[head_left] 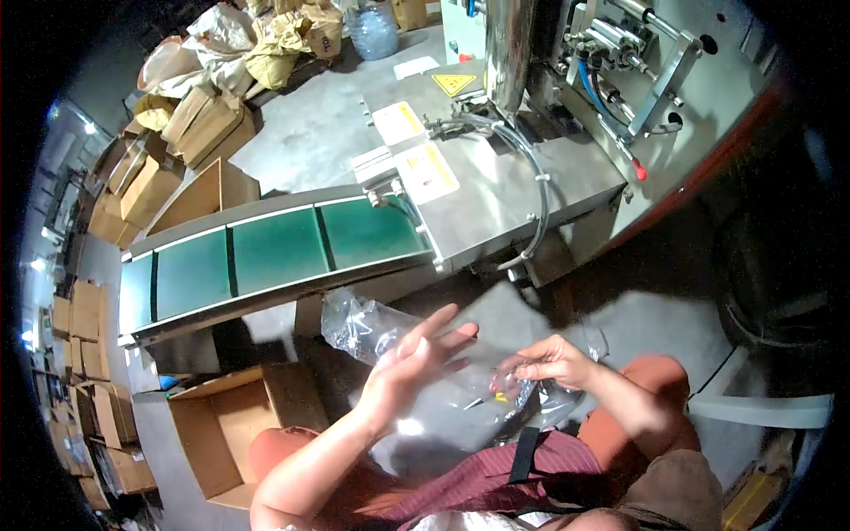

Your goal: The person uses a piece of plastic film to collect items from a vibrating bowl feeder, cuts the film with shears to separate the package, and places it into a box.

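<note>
A large clear plastic bag (352,329) spreads across the space in front of my lap, its film crumpled and shiny. My left hand (412,361) is at the bag's left part, fingers stretched and apart, gripping nothing. With thumb and fingertips pinched together, my right hand (556,361) holds clear plastic at the right side. Just below that pinch, small pink and yellow bits (501,396) show through the film; their kind is too small to make out. Whether the pinched plastic is the large bag or a smaller packet cannot be told.
A green conveyor belt (276,250) with dark cleats slopes left from a steel machine (549,190). An open cardboard box (232,425) stands by my left knee. Cardboard boxes (208,124), stuffed sacks (282,55) and a blue water bottle (372,34) lie farther back.
</note>
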`<state>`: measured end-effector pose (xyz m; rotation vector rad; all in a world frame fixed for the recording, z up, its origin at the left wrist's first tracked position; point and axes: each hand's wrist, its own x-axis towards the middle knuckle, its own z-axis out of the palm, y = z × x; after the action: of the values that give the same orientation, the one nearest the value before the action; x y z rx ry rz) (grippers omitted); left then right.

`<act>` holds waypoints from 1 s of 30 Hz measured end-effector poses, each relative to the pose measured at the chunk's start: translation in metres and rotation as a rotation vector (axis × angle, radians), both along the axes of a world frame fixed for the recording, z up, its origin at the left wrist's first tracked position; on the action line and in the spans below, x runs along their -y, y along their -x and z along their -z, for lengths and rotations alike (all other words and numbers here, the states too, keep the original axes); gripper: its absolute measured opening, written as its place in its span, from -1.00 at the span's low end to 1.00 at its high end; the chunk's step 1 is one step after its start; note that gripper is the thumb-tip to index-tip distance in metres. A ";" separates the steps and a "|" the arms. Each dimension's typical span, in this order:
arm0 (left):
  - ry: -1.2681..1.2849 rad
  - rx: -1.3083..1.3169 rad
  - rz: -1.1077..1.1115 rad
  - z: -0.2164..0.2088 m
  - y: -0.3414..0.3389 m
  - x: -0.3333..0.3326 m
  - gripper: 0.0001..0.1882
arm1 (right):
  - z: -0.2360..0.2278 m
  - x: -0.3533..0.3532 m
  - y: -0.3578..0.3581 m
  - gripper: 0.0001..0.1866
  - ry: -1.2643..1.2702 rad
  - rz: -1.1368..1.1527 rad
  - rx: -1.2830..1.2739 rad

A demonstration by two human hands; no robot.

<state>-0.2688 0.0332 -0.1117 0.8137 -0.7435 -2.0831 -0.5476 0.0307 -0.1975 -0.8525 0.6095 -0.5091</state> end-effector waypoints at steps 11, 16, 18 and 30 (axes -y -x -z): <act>0.011 -0.024 0.003 -0.010 -0.006 -0.003 -0.11 | -0.007 -0.008 0.004 -0.69 -0.085 -0.122 -0.087; 0.070 0.140 0.115 -0.007 0.000 -0.014 -0.13 | -0.015 -0.010 0.004 -0.74 0.029 -0.072 -0.125; 0.105 0.237 0.190 0.011 0.002 -0.023 -0.17 | -0.018 -0.011 0.004 -0.76 0.103 -0.023 -0.211; 0.089 0.278 0.262 0.055 0.035 -0.064 -0.46 | -0.017 -0.028 -0.019 -0.77 0.019 0.017 -0.126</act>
<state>-0.3041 0.0976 -0.1667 1.0133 -1.1373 -2.1697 -0.5291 0.0590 -0.1802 -0.9025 0.7294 -0.4798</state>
